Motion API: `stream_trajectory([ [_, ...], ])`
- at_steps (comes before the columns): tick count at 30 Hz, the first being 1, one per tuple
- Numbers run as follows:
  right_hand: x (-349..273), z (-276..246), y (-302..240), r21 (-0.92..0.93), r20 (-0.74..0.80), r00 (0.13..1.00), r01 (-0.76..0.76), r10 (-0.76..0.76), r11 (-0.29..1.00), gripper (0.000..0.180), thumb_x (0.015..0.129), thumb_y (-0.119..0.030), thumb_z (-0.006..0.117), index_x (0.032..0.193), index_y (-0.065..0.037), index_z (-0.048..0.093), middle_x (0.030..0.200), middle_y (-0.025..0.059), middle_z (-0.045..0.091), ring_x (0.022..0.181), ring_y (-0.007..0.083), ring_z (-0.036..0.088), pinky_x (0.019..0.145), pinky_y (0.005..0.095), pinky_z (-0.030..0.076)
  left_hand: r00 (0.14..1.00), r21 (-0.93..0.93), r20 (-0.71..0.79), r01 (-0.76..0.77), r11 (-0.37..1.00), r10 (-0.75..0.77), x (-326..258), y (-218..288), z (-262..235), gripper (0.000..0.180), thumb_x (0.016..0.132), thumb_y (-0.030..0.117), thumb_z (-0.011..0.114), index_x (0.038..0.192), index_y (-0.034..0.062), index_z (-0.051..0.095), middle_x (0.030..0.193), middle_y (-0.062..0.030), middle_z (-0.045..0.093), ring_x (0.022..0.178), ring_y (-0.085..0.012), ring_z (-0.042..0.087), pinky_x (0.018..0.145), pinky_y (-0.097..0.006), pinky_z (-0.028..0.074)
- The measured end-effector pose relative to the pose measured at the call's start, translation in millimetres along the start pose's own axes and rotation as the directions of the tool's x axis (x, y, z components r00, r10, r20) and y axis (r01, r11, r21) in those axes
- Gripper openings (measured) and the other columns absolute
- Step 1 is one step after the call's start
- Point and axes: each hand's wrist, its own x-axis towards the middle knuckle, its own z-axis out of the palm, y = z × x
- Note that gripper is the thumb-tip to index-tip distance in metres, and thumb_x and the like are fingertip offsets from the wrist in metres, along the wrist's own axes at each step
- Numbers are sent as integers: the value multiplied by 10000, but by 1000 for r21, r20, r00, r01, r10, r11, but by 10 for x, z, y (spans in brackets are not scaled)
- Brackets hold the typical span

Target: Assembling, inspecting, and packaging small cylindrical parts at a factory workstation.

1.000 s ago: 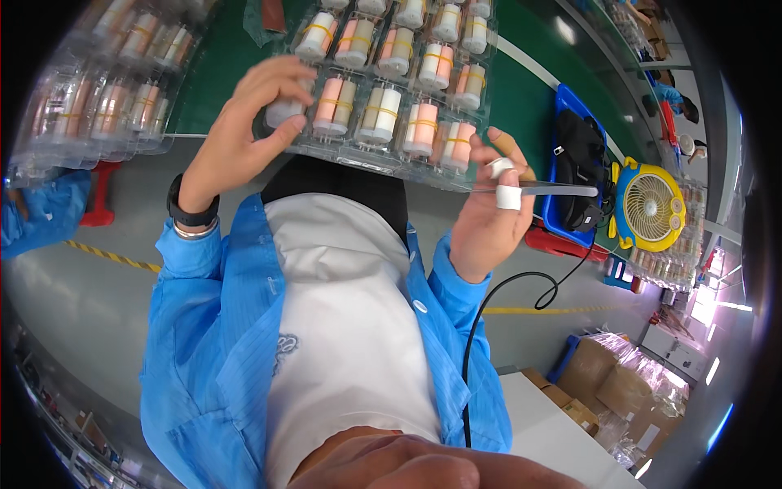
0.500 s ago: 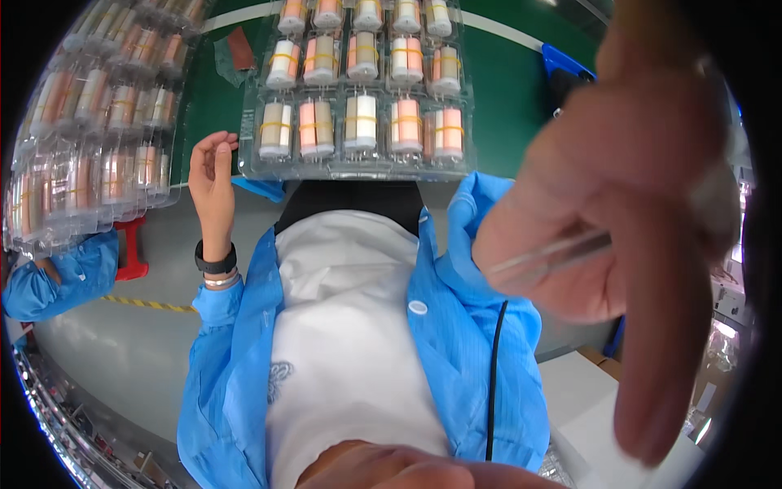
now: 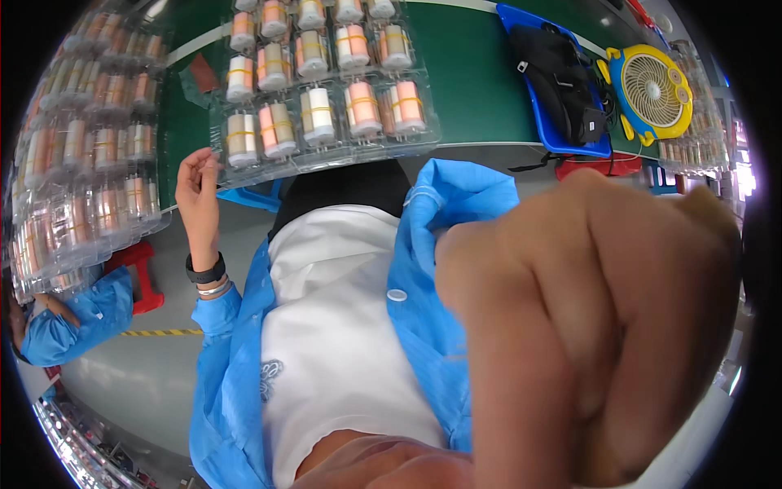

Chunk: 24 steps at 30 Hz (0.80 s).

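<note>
My left hand [image 3: 198, 181], wearing a black wristband, is at the near left corner of a clear plastic tray [image 3: 383, 151]. Its fingers are loosely bent and apart, with nothing visible in them. Whether the fingertips touch the tray rim cannot be made out. In the tray stand rows of bundled rollers [image 3: 318, 116] in white, pink and grey, each bundle bound by a yellow band. My right hand [image 3: 595, 326] looms large and blurred close to the camera at right. Its fingers are curled inward, hiding whatever is inside them.
Stacked clear trays of similar bundles [image 3: 106, 200] rise at left. A green table [image 3: 468, 94] carries a blue bin [image 3: 604, 150] with a black bag [image 3: 546, 69], and a yellow-and-blue fan [image 3: 652, 90]. A co-worker's blue sleeve [image 3: 81, 322] shows beside a red stool [image 3: 142, 277].
The view has shifted right, bringing the fan and the whole blue bin into sight. My right hand has turned and dropped lower; the thin clear strip seen in it before is hidden now.
</note>
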Motion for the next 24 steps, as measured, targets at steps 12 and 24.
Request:
stream_trajectory([
  [12,-91,-32,-314,114,-24,1000,5,-2,993,198,814,-69,538,992,16,563,928,128,589,762,212,582,725,437,426,995,114,78,-71,991,62,60,284,90,350,980,250,483,1172,-34,557,931,-70,640,837,-121,571,775,-248,438],
  [24,968,-1831,564,-421,-320,909,-390,268,819,219,857,-54,536,1062,21,559,789,106,623,426,47,310,384,226,226,940,-117,224,290,950,-259,36,576,-25,318,955,328,514,1032,33,604,687,16,553,531,-53,476,468,-183,353],
])
